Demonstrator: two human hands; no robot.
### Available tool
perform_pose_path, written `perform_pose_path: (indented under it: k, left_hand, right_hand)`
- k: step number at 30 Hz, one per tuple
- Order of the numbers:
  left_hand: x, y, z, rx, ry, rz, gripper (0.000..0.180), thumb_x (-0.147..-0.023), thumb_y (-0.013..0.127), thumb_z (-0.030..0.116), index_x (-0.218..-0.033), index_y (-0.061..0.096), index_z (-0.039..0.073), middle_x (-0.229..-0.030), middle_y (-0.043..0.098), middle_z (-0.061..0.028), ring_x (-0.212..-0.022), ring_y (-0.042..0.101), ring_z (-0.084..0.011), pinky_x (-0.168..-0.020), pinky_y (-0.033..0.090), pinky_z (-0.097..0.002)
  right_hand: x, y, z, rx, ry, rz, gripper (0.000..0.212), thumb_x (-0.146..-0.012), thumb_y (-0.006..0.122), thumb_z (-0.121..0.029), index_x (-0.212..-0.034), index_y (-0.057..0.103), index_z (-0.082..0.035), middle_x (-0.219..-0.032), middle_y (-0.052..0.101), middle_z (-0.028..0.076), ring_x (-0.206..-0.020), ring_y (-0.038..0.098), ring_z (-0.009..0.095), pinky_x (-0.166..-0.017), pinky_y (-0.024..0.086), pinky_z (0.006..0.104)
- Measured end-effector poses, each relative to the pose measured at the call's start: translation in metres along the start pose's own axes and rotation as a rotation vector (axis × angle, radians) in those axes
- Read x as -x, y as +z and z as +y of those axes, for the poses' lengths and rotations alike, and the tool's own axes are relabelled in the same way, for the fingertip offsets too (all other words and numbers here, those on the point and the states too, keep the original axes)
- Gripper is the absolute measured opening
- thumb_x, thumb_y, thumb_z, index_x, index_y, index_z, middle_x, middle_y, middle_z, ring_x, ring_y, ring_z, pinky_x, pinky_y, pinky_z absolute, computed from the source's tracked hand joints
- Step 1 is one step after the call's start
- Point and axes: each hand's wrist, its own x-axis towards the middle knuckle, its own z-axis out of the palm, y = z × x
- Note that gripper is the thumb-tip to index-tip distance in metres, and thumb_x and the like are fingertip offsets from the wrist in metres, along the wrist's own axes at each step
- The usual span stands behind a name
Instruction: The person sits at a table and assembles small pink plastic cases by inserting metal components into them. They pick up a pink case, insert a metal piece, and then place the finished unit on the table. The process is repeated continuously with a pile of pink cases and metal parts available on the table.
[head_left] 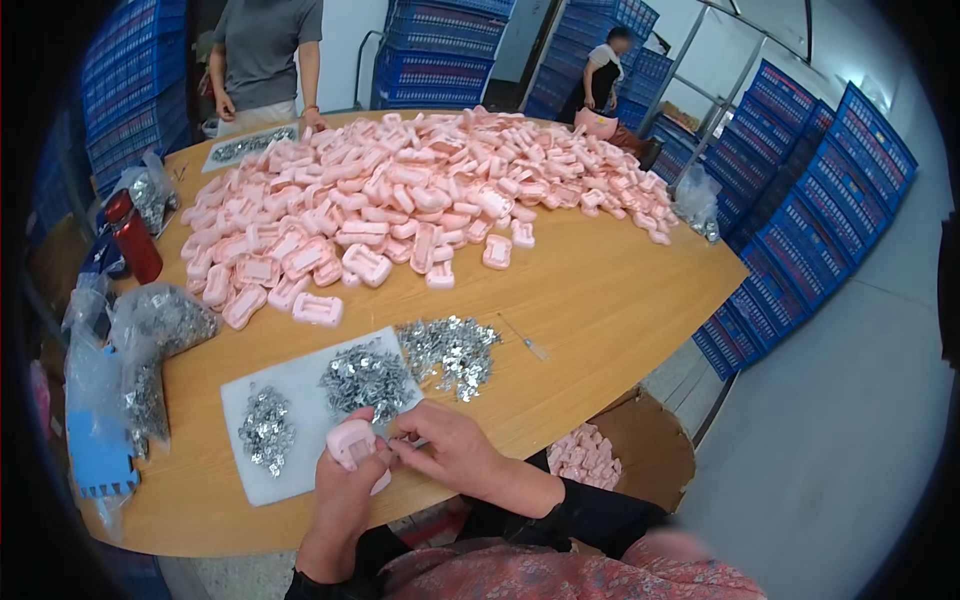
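My left hand [343,492] grips a pink plastic shell [350,443] with a rectangular recess, held above the near edge of a white foam sheet [305,375]. Another bit of pink plastic [381,483] shows below the left fingers; I cannot tell if it is a separate shell. My right hand [455,450] is closed in a pinch beside the shell, its fingertips close to the left thumb. What they pinch is too small to make out. Small silvery metal pieces lie in two piles on the sheet, a left pile [267,430] and a right pile [368,382].
More metal pieces [452,355] lie beside the sheet, near a thin tool [525,337]. A large heap of pink shells [400,190] covers the far table [610,300]. Bags of metal parts [165,320] and a red bottle [133,240] stand left. A cardboard box [650,450] holds shells below. Two people are beyond.
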Motion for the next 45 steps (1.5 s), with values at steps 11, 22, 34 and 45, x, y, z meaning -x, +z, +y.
perform_pose_path:
  k: [11, 22, 34, 45]
  left_hand:
    - [0.006, 0.000, -0.003, 0.047, 0.049, 0.025, 0.057, -0.083, 0.066, -0.003, -0.137, 0.050, 0.002, -0.098, 0.061, -0.0033, -0.087, 0.060, -0.0109, -0.078, 0.052, -0.0261]
    - [0.003, -0.005, -0.001, 0.062, 0.075, 0.082, 0.051, -0.085, 0.064, -0.001, -0.135, 0.052, 0.002, -0.096, 0.061, -0.0022, -0.085, 0.060, -0.0098, -0.075, 0.050, -0.0255]
    - [0.004, -0.011, 0.003, 0.097, 0.075, 0.062, 0.047, -0.087, 0.064, -0.002, -0.132, 0.052, -0.001, -0.095, 0.063, -0.0063, -0.079, 0.062, -0.0130, -0.071, 0.052, -0.0274]
    - [0.007, -0.011, 0.012, -0.158, 0.129, 0.146, 0.049, -0.090, 0.066, 0.007, -0.135, 0.050, -0.003, -0.097, 0.062, -0.0040, -0.083, 0.061, -0.0123, -0.075, 0.051, -0.0264]
  right_hand:
    - [0.004, 0.006, -0.002, 0.018, -0.071, 0.017, 0.015, -0.084, 0.072, -0.008, -0.092, 0.060, -0.004, -0.080, 0.058, 0.011, -0.078, 0.059, 0.032, -0.066, 0.048, 0.0400]
    - [-0.001, 0.008, -0.004, 0.092, -0.288, -0.009, 0.022, -0.078, 0.072, -0.003, -0.096, 0.059, -0.004, -0.087, 0.057, 0.010, -0.084, 0.057, 0.030, -0.072, 0.049, 0.0389]
    - [-0.005, 0.009, -0.006, 0.125, -0.357, 0.029, 0.026, -0.076, 0.072, -0.003, -0.098, 0.059, -0.004, -0.086, 0.056, 0.009, -0.082, 0.057, 0.029, -0.072, 0.050, 0.0383]
    - [-0.001, 0.019, 0.008, 0.039, -0.227, 0.045, 0.022, -0.081, 0.073, -0.005, -0.102, 0.064, -0.005, -0.089, 0.061, 0.010, -0.083, 0.061, 0.029, -0.073, 0.051, 0.0366]
